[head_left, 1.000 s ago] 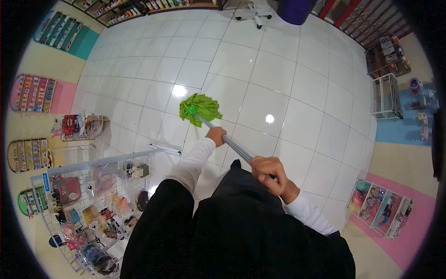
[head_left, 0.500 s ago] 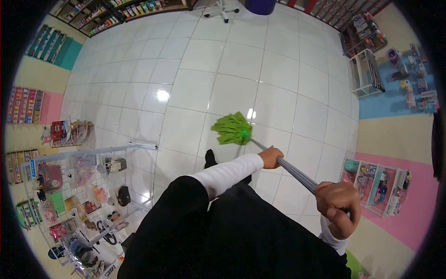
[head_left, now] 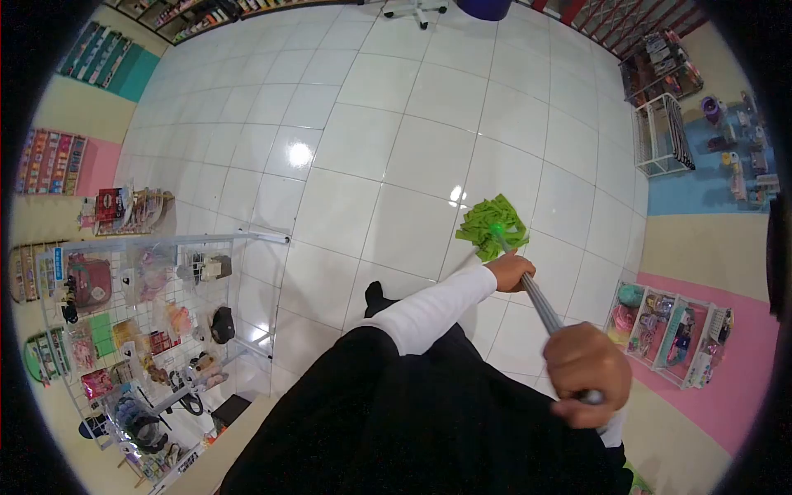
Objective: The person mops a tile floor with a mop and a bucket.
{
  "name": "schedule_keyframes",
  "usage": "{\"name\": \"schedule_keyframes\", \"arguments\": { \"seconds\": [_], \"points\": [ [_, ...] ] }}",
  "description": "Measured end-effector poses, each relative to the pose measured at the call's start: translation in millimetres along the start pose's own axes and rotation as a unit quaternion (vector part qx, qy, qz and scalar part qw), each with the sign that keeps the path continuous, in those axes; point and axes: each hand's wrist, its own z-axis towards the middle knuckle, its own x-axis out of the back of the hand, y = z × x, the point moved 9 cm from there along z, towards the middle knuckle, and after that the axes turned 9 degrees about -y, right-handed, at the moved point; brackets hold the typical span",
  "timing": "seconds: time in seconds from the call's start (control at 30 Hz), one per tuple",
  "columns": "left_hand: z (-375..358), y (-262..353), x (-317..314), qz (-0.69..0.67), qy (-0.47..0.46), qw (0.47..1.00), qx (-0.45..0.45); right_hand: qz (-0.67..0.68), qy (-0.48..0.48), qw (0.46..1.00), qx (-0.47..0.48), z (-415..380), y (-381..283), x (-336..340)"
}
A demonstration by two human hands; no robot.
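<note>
A mop with a green cloth-strip head (head_left: 493,227) rests on the white tiled floor, its strips bunched in a round clump. Its grey handle (head_left: 542,305) slants from a bright green socket up to the lower right. My left hand (head_left: 511,271), in a white sleeve, is closed round the lower part of the handle, close to the mop head. Higher up, my right hand (head_left: 587,371) grips the handle near its top end, whose tip shows by the thumb; this hand is slightly blurred.
A wire display rack (head_left: 148,322) hung with small goods stands on the left, its white foot (head_left: 268,237) jutting onto the floor. Wall shelves (head_left: 670,334) and a white wire basket (head_left: 662,140) line the right. A purple bin (head_left: 484,8) and a wheeled chair base (head_left: 419,11) are at the far end.
The mop head has swept to the right across the tiles, and its strips have bunched up. My left hand has moved right with the handle, which now stands steeper. My right hand has shifted slightly.
</note>
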Motion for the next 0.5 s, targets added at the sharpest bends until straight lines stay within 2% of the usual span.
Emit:
{"name": "schedule_keyframes", "arguments": {
  "seconds": [0.03, 0.07, 0.13, 0.23, 0.3, 0.37, 0.4, 0.43, 0.5],
  "points": [
    [-9.5, 4.9, 11.6, 0.02, 0.0, 1.0, -0.004, 0.021, 0.002, 0.999, 0.041, 1.3, -8.2, 1.9],
    [-22.7, 7.1, 22.6, 0.03, -0.056, 0.997, 0.032, 0.046, 0.01, 0.996, 0.07, 4.0, -12.0, 3.5],
    [-60.9, 2.0, 53.0, 0.061, -0.038, 0.994, 0.082, 0.098, 0.027, 0.987, 0.126, 14.9, -18.6, 4.3],
    [-134.4, -27.1, 91.1, 0.086, -0.02, 0.986, 0.144, 0.15, 0.117, 0.965, 0.18, 46.3, -4.2, 0.0],
    [-196.9, -61.9, 114.4, 0.12, 0.003, 0.973, 0.198, 0.16, 0.159, 0.962, 0.156, 78.9, 19.4, -16.6],
    [-263.8, -95.3, 140.9, 0.122, 0.04, 0.958, 0.256, 0.16, 0.128, 0.97, 0.133, 120.7, 42.6, -41.8],
    [-293.7, -108.7, 153.5, 0.13, 0.069, 0.955, 0.259, 0.15, 0.11, 0.974, 0.13, 142.6, 50.9, -53.2],
    [-321.5, -123.3, 165.7, 0.138, 0.097, 0.951, 0.26, 0.128, 0.133, 0.971, 0.151, 161.4, 60.9, -62.2],
    [-367.2, -151.3, 186.5, 0.171, 0.148, 0.938, 0.262, 0.105, 0.1, 0.978, 0.149, 195.5, 78.3, -81.4]
  ]
}}
